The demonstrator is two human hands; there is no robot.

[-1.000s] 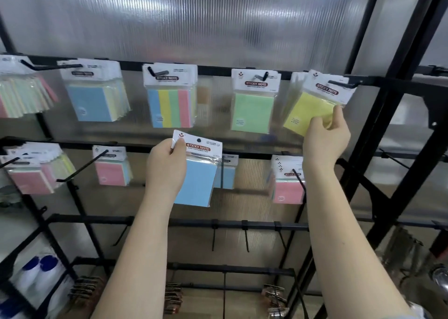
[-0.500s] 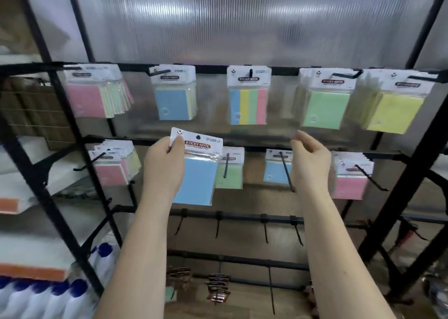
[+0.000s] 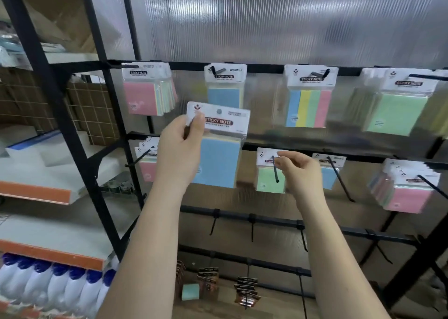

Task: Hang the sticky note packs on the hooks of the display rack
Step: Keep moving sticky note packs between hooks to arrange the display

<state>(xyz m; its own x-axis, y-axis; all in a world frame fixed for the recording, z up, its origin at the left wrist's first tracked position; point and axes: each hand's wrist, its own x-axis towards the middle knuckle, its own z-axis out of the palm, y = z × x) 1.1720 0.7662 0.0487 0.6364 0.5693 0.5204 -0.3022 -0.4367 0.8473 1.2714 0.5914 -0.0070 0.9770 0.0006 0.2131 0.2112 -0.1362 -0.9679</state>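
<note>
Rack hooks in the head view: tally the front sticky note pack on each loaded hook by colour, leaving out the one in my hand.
Pink-fronted packs: 3
Blue-fronted packs: 2
Green-fronted packs: 2
Four-colour striped pack: 1
Total: 8. A yellowish pack, cut off at the right edge, is not counted.

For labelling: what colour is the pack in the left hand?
Light blue sticky note pack, white header card; head view.

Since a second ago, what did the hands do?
The right hand let go of the yellow pack on the top row and came down to the green pack's hook. The left hand still holds the blue pack.
</note>
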